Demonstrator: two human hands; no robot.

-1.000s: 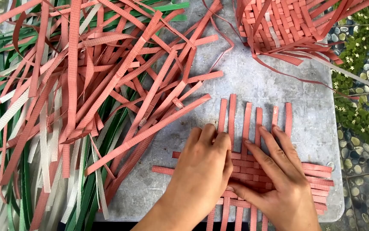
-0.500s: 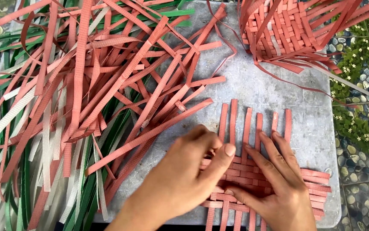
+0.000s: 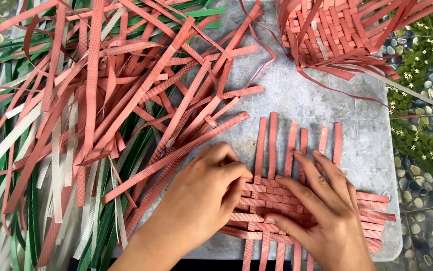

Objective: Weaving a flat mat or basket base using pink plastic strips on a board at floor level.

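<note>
A flat woven mat of pinkish-red plastic strips (image 3: 297, 200) lies on a grey stone slab (image 3: 322, 100), its upright strips pointing away from me. My left hand (image 3: 204, 198) rests at the mat's left edge, its fingertips pinching the end of a horizontal strip. Spread flat on the weave, my right hand (image 3: 327, 213) presses the mat down, fingers apart.
A big loose heap of red, green and white strips (image 3: 91, 115) covers the left side. A half-woven red basket (image 3: 342, 30) sits at the top right. Pebbles and small plants (image 3: 427, 100) border the slab on the right.
My left hand has slid left off the mat's middle to its left edge and curled its fingers on a strip end. The right hand stays pressed on the weave.
</note>
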